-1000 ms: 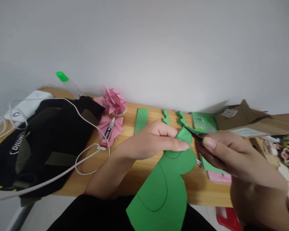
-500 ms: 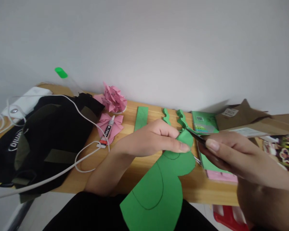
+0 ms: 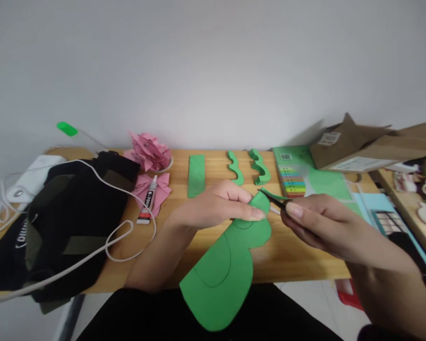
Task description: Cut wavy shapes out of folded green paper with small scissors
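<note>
My left hand pinches the top of a green paper sheet with curved pencil lines drawn on it. The sheet hangs down over the front edge of the wooden table. My right hand is closed on small dark scissors, whose blades sit at the sheet's upper right edge. A thin green cut strip curls off beside the blades.
Farther back lie a straight green strip, two wavy green strips and a pack of coloured paper. Pink paper flowers, a glue tube, a black bag with a white cable sit left. Brown cardboard right.
The view has shifted, so everything sits lower and more to the left. Both hands keep their hold; the scissors stay at the sheet's upper edge.
</note>
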Motion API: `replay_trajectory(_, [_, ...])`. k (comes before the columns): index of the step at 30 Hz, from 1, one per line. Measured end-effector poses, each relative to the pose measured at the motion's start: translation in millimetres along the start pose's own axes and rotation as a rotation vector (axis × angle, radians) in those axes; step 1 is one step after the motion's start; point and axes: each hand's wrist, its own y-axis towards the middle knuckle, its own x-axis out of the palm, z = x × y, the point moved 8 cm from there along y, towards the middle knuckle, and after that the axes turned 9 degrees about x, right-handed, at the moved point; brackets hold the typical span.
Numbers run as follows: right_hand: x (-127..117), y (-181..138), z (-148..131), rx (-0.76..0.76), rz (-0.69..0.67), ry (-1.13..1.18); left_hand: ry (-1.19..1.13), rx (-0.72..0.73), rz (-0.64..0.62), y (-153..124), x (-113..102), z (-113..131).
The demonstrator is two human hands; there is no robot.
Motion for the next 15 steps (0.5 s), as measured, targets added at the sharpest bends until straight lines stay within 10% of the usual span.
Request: replay_trajectory(15, [2,-36,39,-0.038,0.027,0.114,0.116,-0.131,-0.14,10,44,-13])
